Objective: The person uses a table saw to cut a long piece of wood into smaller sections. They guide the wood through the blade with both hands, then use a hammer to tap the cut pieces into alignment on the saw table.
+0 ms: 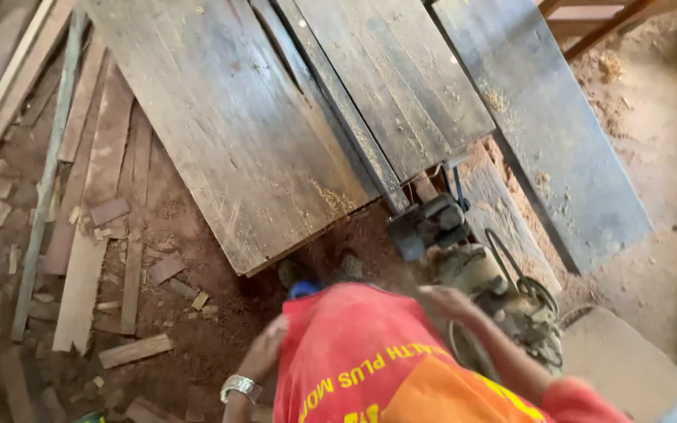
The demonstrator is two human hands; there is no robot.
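— Where are the hands?
— Left hand (264, 348), metal watch (240, 387) at the wrist, hangs loose and empty by the red shirt (370, 360). Right hand (447, 301) is blurred; I cannot tell its grip, just beside the motor (432, 225) under the near edge of the plank bench (237, 141).
— What step?
— Likely tending the machine; reaching it calls for a steady grip.

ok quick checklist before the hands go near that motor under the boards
1. Left hand free: ok, holds nothing, beside the red shirt.
2. Right hand free: ok, empty, just above the motor.
3. Motor stopped: cannot tell.
4. Cable away from right hand: not ok, loops close by.
5. Footing: not ok, offcuts and sawdust litter the ground.
6. Boards steady: cannot tell.
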